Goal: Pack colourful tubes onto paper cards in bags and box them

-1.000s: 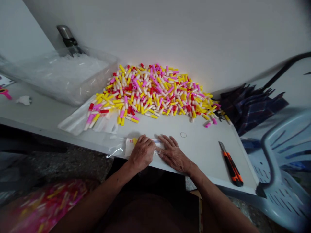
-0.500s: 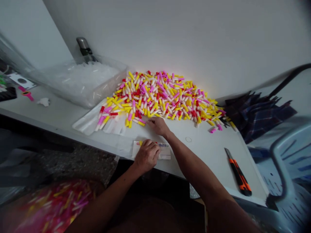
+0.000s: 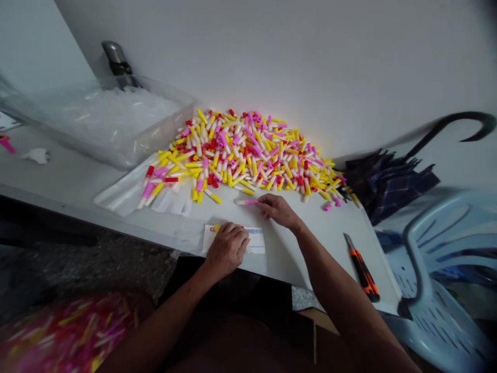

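Observation:
A large heap of plastic tubes (image 3: 240,150) with yellow, pink, red and white parts lies on the white table (image 3: 310,243). My right hand (image 3: 276,211) is just below the heap, its fingertips pinching the end of a pink-and-white tube (image 3: 246,202). My left hand (image 3: 227,250) is curled over a printed paper card (image 3: 254,240) near the table's front edge. A bit of yellow (image 3: 216,228) shows at the card's left end, and the hand hides the rest of it. A thin clear plastic bag (image 3: 186,235) seems to lie around the card.
A clear plastic bin (image 3: 112,124) of transparent pieces stands at the back left, with flat clear bags (image 3: 124,189) in front of it. An orange-and-black utility knife (image 3: 363,274) lies at the right. A plaid umbrella (image 3: 384,181), blue plastic chair (image 3: 438,280) and blurred heap of tubes (image 3: 70,331) lie off the table.
My right hand has moved from the card up to the heap and come back a little with a pink-and-white tube. My left hand stays on the card.

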Motion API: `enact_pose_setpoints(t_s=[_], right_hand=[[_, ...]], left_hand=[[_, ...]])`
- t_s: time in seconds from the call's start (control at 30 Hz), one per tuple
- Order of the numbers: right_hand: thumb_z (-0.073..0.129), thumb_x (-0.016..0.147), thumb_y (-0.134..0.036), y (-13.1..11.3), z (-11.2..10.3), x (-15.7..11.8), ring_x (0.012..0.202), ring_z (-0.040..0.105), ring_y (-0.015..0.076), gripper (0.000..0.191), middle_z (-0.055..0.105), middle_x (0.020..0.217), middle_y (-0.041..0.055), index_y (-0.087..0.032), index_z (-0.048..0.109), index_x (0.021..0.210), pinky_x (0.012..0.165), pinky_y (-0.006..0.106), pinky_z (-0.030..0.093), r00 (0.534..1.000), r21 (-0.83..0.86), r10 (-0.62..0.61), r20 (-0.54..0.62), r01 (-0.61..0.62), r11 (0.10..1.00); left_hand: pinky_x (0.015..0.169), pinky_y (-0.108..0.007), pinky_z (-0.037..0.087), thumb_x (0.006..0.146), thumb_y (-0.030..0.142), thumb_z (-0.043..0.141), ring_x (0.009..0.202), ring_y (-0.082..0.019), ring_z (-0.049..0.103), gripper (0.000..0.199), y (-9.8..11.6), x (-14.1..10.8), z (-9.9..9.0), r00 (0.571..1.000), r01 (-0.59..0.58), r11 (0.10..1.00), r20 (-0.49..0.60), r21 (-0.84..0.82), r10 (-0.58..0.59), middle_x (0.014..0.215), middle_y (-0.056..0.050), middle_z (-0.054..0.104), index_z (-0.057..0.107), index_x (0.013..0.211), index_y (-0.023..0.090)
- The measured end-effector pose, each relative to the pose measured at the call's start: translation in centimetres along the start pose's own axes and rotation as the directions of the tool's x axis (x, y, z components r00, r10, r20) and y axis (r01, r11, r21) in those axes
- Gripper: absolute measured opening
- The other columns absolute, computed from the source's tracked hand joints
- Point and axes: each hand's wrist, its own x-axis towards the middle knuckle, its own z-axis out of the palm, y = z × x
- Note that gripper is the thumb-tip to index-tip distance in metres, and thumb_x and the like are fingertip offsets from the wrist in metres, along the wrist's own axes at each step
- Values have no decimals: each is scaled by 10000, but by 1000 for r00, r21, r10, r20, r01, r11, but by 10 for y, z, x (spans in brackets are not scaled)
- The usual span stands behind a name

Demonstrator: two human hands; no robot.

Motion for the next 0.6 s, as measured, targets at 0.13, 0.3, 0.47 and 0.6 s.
enact_pose_setpoints(t_s=[0.13,0.3,0.47,0.6], right_hand=[[631,926,-448,31,-33,-20,615,619,173,334,652,717,11,-162,659,1096,583,272,499,911,34,232,-342,-234,972],[642,919,-581,35,-22,-15,832,690,251,393,740,898,107,-194,652,980,731,333,513,787,-209,295,-542,-467,859],[675,878,-328,24,-5,-14,930,695,293,239,757,969,113,-213,656,1086,775,352,489,814,-323,312,-490,-502,802],[666,885,-301,30,-11,-41,760,667,222,236,724,791,47,-194,664,1095,714,311,491,834,-136,274,-480,-379,916]], left_hand=[[948,-478,479,1043,169,503,1021,-264,599,130,-1,0,0,1000,-1,1000,-7,-14,0,955,-60,689,610,980,209],[953,-482,481,1044,175,510,1036,-264,609,120,-1,0,1,1000,-5,1000,1,-19,5,968,-59,690,618,1005,210],[949,-485,484,1041,176,514,1034,-263,610,118,-2,0,2,1000,2,1000,-4,-18,-2,975,-58,696,619,1003,213],[947,-482,489,1040,192,525,1034,-261,621,107,-4,-1,2,999,22,998,-33,-61,-24,979,-53,701,621,1006,221]])
